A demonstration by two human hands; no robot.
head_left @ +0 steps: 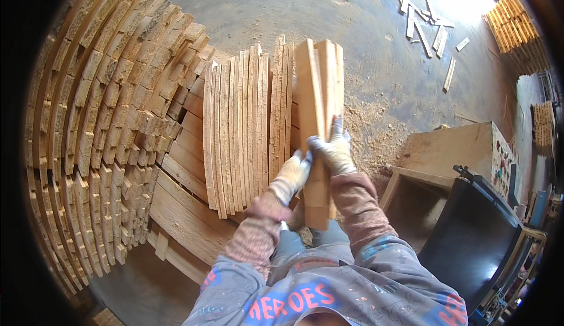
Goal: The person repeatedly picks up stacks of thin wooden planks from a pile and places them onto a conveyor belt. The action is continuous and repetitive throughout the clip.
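A bundle of long, pale wooden boards [320,91] stands out in front of me, its near end close to my legs. My right hand [333,150], in a glove with grey-blue fingertips, is closed round the bundle's right side, thumb across the front board. From the left, my gloved left hand [294,172] grips the bundle's edge lower down; its far fingers are hidden. Just left of the bundle, a row of boards on edge [238,132] rests on a plank base, with a smaller group of boards [281,103] between.
Tall stacks of boards [106,114] fill the left side. A plank pallet [188,220] lies below the row. To the right stand a wooden box [452,150] and a black panel [470,226]. Sawdust [370,120] and loose offcuts [429,23] lie on the floor.
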